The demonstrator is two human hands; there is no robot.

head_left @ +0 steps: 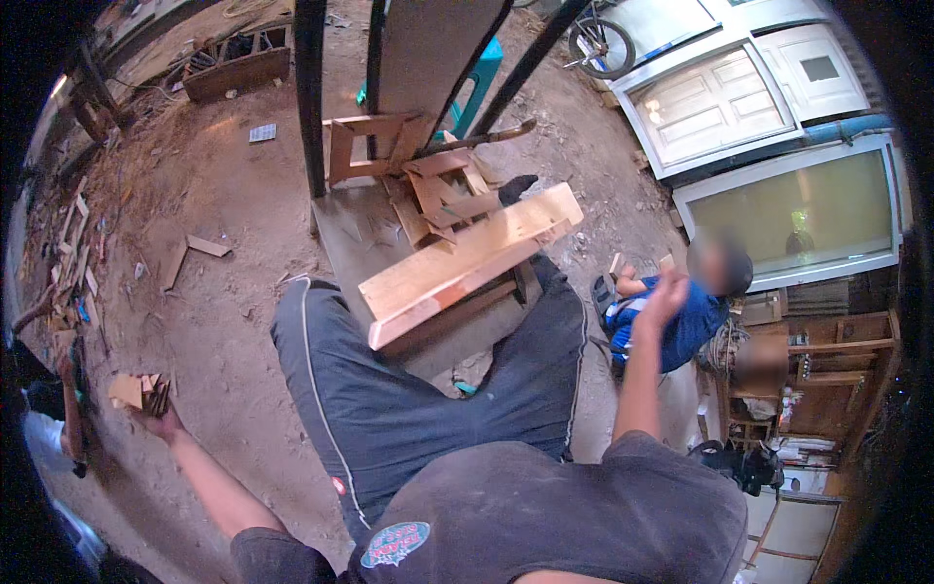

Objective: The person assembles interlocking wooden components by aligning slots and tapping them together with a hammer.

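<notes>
I sit with dark trousers point(389, 389) over a dirt floor. My left hand point(156, 414) is stretched out low to the left and is shut on a small bundle of wood offcuts point(136, 389). My right hand point(664, 297) is raised to the right with fingers apart, holding nothing. A thick pale wooden plank point(467, 263) lies slanted across my knees, apart from both hands. Behind it stands a stack of small wooden frames point(428, 180) against dark metal posts point(311, 97).
A person in a blue top point(681, 326) sits close on my right. White doors point(720, 97) and a glazed panel point(798, 209) lean at the right. Wood scraps point(190, 253) litter the floor at the left; a bicycle wheel point(603, 44) is far back.
</notes>
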